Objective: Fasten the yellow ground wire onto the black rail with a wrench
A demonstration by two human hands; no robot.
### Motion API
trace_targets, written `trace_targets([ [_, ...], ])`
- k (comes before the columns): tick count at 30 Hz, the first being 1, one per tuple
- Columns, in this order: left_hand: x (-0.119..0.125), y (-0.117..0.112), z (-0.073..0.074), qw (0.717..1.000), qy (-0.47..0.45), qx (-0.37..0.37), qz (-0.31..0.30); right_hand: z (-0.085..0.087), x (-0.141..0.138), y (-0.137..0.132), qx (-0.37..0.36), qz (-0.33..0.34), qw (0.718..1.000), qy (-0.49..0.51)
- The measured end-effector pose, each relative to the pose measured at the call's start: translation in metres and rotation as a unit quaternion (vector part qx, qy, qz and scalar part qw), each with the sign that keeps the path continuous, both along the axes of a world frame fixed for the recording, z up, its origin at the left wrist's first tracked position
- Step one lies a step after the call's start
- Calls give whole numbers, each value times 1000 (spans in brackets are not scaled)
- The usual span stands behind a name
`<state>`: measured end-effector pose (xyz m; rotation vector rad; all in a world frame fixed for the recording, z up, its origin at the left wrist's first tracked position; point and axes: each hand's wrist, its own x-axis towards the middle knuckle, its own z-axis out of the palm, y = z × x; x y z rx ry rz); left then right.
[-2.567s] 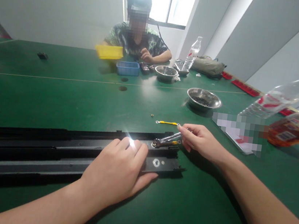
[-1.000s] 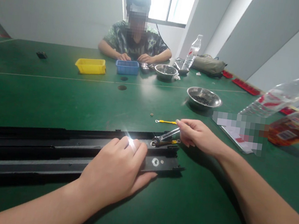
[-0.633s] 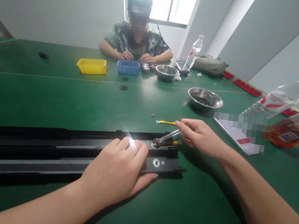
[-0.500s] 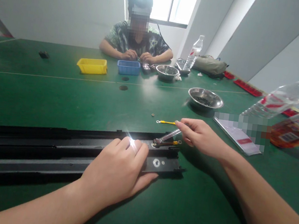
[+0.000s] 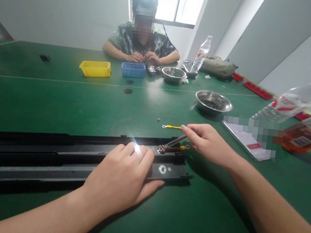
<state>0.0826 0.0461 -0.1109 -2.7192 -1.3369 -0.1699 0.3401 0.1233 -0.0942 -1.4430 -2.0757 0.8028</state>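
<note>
A long black metal rail lies across the table, and my left hand is wrapped over it near its right end. My right hand grips the handle of a silver wrench. The wrench's head sits on a fastener on the rail, just right of my left fingers. Beneath the wrench, a yellow-sleeved wire with a ring terminal sticks out past the rail's end. A second yellow wire lies behind the wrench, its right end hidden by my right hand. Near it is a small nut.
Beyond the rail are a yellow bin, a blue bin and two steel bowls, the nearer one holding small dark parts. At right are a phone-like flat object, a water bottle and an orange package. Another person sits opposite.
The wrench handle and my right hand have shifted very slightly to the left. My left hand keeps its hold on the rail.
</note>
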Motion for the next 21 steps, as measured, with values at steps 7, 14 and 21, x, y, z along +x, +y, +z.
trace_targets([
  [7,-1,-1,0,1000,-2,-3,2,-8,10,0,-82,-11,995,47],
  [14,-2,-1,0,1000,-4,-3,2,-1,27,-8,-199,63,978,-4],
  [21,-2,-2,1,1000,-9,-4,1,7,26,-14,-271,103,957,-1],
])
